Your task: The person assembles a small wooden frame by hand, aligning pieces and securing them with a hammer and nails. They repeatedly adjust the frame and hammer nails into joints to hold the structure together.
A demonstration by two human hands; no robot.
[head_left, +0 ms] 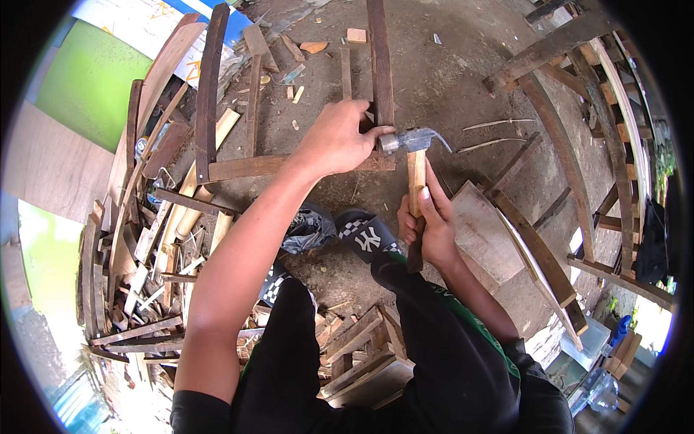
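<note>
A frame of dark wooden bars (382,65) lies ahead of me, with a lighter crossbar (246,168) along its near side. My left hand (340,137) is closed around the frame's near right corner, thumb pointing right. Whether a small piece, such as a nail, is also pinched there is hidden. In my right hand (434,220) is a claw hammer (417,170), gripped by its wooden handle and held upright. Its metal head is beside my left thumb at the corner, claw curving to the right; whether it touches the wood I cannot tell.
Scrap wood (155,267) is heaped on my left. A small wooden box shape (369,383) sits between my legs. To the right lie a flat board (481,231) and larger wooden frames (557,137). Offcuts (293,49) dot the ground beyond. My slippered feet (365,235) are below the frame.
</note>
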